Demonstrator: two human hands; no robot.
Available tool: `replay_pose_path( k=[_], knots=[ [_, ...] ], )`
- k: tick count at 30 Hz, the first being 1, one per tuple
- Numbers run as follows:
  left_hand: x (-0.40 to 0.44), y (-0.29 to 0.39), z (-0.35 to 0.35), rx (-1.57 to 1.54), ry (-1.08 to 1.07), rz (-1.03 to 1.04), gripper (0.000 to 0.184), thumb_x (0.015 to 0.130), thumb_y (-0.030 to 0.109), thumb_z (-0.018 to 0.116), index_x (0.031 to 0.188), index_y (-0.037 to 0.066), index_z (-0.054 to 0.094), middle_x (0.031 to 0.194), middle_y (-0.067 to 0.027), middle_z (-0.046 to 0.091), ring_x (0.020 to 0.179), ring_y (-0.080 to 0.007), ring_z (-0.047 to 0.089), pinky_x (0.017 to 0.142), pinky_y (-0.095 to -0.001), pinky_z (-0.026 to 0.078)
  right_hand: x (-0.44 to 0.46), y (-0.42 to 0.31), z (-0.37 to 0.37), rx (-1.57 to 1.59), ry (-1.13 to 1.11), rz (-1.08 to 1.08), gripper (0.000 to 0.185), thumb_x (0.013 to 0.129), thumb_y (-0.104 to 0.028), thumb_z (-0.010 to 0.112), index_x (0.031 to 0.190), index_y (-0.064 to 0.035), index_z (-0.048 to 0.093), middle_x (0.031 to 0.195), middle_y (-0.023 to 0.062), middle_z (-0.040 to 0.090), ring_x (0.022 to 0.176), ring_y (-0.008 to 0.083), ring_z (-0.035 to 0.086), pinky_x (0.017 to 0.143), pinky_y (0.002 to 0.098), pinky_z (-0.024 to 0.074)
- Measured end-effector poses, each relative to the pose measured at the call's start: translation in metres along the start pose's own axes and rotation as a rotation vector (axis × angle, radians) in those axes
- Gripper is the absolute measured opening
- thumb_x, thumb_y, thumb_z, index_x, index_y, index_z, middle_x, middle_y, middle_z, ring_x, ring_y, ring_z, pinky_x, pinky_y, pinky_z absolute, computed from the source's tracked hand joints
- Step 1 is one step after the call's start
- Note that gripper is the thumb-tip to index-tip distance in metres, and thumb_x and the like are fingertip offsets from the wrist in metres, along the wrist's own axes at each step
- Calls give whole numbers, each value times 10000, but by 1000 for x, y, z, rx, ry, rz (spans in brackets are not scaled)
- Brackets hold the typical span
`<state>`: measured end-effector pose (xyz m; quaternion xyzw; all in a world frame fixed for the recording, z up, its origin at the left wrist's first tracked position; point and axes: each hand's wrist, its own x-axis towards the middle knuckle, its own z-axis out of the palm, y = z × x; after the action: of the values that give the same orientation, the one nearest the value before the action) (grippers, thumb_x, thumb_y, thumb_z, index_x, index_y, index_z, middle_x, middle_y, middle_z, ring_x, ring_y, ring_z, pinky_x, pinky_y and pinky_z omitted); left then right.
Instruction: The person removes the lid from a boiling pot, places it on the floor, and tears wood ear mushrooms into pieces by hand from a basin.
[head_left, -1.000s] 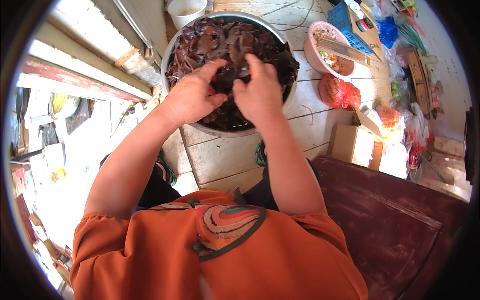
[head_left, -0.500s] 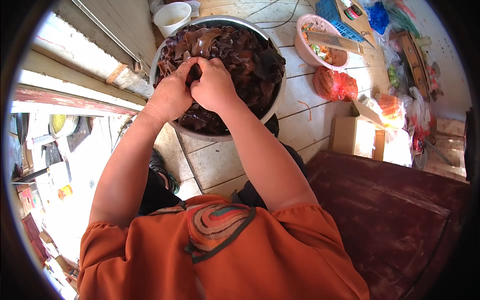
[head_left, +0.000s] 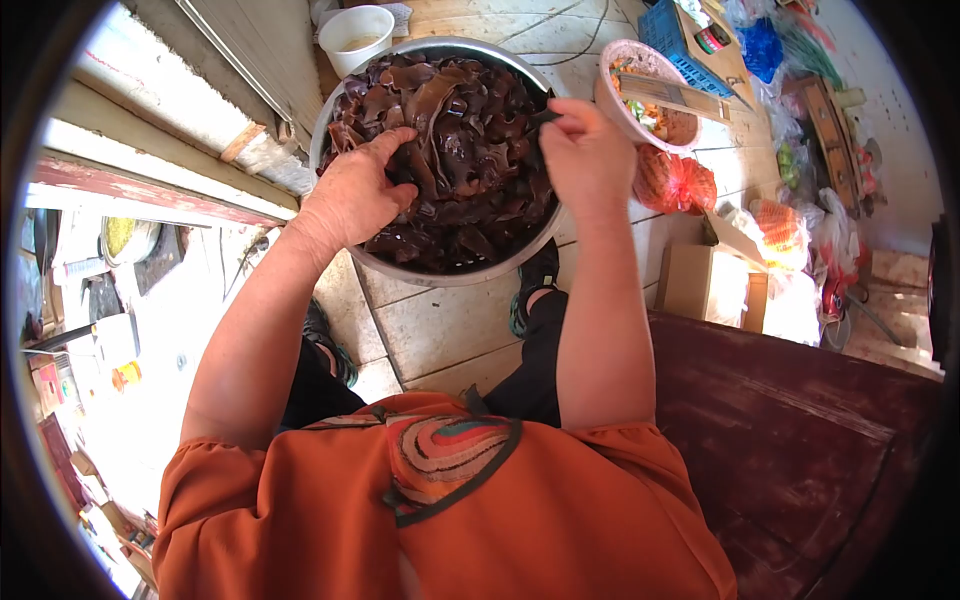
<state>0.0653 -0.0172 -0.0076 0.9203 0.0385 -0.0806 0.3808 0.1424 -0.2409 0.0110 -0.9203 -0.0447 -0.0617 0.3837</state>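
A large metal basin [head_left: 447,278] is heaped with wet, dark brown wood ear mushrooms [head_left: 470,150]. My left hand [head_left: 355,190] rests at the left side of the heap, its thumb and index finger spread apart with nothing between them. Over the basin's right rim is my right hand [head_left: 592,160], its fingers closed in a pinch. A dark piece of wood ear [head_left: 545,116] shows at its fingertips, partly hidden by them.
A white tub [head_left: 357,38] stands behind the basin. To the right are a pink basin [head_left: 622,52] of vegetable scraps with a board across it, a red plastic bag [head_left: 672,180], a blue crate [head_left: 668,35] and a cardboard box [head_left: 690,280]. A dark red wooden surface [head_left: 770,420] lies nearer.
My hands were together over the heap and have come apart. The right one moved right to the basin's rim with a wood ear piece; the left one loosened its fingers.
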Motion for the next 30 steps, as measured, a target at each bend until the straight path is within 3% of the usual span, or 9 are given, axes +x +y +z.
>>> replay_pose_path(
  k=[2, 5, 6, 11, 16, 22, 26, 28, 30],
  knots=[
    [-2, -1, 0, 64, 25, 81, 582, 761, 62, 663, 1309, 98, 469, 746, -101, 627, 705, -195, 621, 688, -305, 506, 8, 22, -9, -297, -19, 54, 446, 708, -231, 669, 1120, -74, 609, 1076, 172, 599, 1005, 297, 598, 858, 386, 479],
    [-6, 6, 1, 85, 53, 86, 557, 767, 58, 660, 1294, 104, 485, 734, -92, 617, 681, -190, 614, 667, -308, 502, 10, 42, -2, -330, -102, 133, 594, 686, -252, 682, 1229, -63, 534, 1188, 202, 535, 1062, 334, 564, 902, 389, 463],
    [-6, 8, 2, 84, 53, 87, 557, 767, 58, 660, 1294, 104, 485, 734, -92, 617, 681, -190, 614, 667, -308, 502, 9, 44, 4, -337, -67, 107, 640, 673, -263, 722, 1244, -47, 531, 1062, 168, 640, 1013, 297, 612, 894, 362, 458],
    [-8, 18, 7, 4, 43, 309, 542, 765, 47, 657, 1273, 163, 507, 814, -84, 597, 697, -208, 594, 642, -333, 495, 17, 56, 16, -235, -124, 138, 556, 674, -242, 690, 1184, -50, 574, 1002, 167, 655, 955, 299, 626, 864, 363, 477],
    [-3, 12, 21, 299, -100, 262, 588, 760, 92, 650, 1307, 191, 456, 1127, -137, 551, 961, -320, 600, 842, -389, 507, 22, 62, 19, -119, -53, 156, 419, 672, -215, 652, 1058, -51, 645, 905, 159, 671, 855, 287, 648, 799, 356, 499],
    [-1, 9, 25, 272, -95, 260, 569, 755, 102, 650, 1290, 167, 470, 1143, -146, 550, 985, -333, 588, 861, -403, 495, 21, 37, 11, 696, 13, 280, 264, 739, 39, 561, 993, 31, 633, 758, 62, 608, 605, 111, 550, 527, 244, 448],
    [-1, 9, 21, 257, -74, 279, 568, 764, 106, 671, 1295, 163, 475, 1044, -112, 583, 856, -258, 622, 781, -350, 515, 14, 7, 0, 890, -43, 238, 319, 742, 72, 530, 1046, 29, 617, 811, 68, 616, 638, 119, 565, 571, 244, 470],
    [-1, 15, 12, -91, -220, 145, 535, 755, 118, 682, 1255, 119, 490, 972, -103, 603, 829, -305, 625, 774, -367, 508, 10, -3, -1, 911, -65, 150, 338, 740, 82, 523, 1061, 29, 612, 844, 69, 618, 674, 122, 572, 600, 239, 475],
    [-4, 20, 12, -220, -22, 141, 532, 729, 95, 710, 1216, 102, 497, 904, -86, 595, 762, -300, 615, 754, -363, 509, 5, -14, -2, 954, -118, 16, 382, 737, 102, 500, 1099, 30, 602, 940, 74, 618, 795, 125, 579, 710, 225, 476]
  ],
)
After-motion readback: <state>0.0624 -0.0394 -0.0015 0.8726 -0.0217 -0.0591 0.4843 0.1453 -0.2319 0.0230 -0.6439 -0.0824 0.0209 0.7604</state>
